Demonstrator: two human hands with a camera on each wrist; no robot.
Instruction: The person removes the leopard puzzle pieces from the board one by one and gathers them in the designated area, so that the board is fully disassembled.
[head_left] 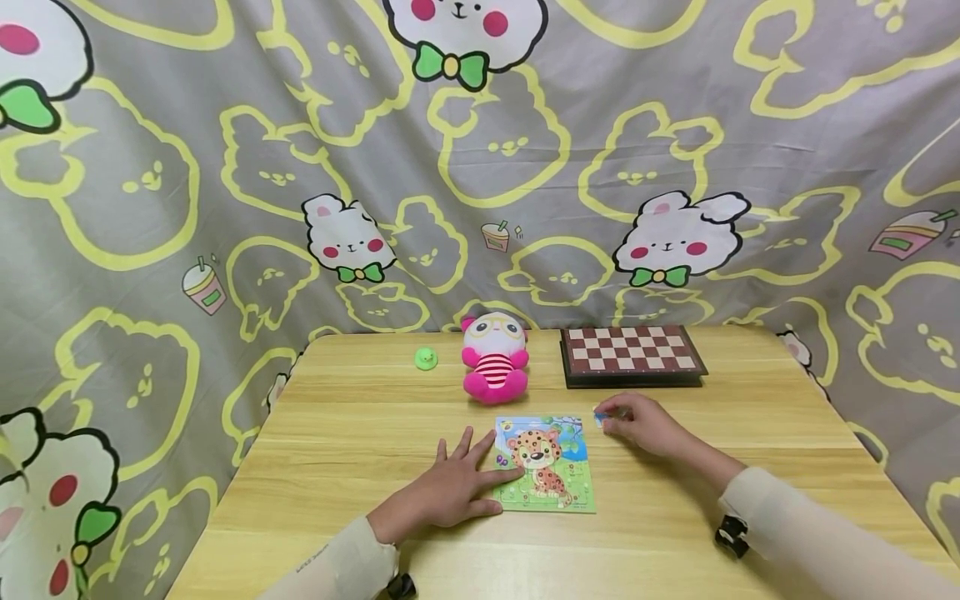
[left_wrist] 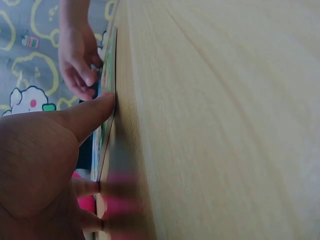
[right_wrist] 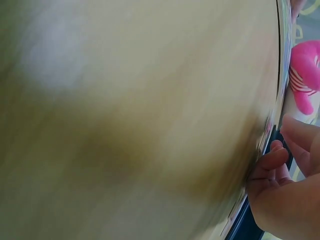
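Observation:
A square jigsaw puzzle (head_left: 546, 479) with a cartoon leopard lies flat on the table in the head view. My left hand (head_left: 448, 486) rests at its left side, fingers spread, with some fingertips on the puzzle and others on the wood. In the left wrist view, the left thumb (left_wrist: 92, 114) touches the puzzle's edge. Just beyond the puzzle's upper right corner, my right hand (head_left: 643, 423) pinches a small blue and white puzzle piece (head_left: 599, 418) between thumb and fingers. The right wrist view shows the curled right fingers (right_wrist: 272, 162), but the piece cannot be made out there.
A pink and white plush panda (head_left: 496, 360) sits behind the puzzle, with a small green toy duck (head_left: 426, 358) to its left. A brown and white checkered board box (head_left: 632, 353) stands at the back right. A patterned curtain (head_left: 540, 225) hangs behind the wooden table (head_left: 315, 450).

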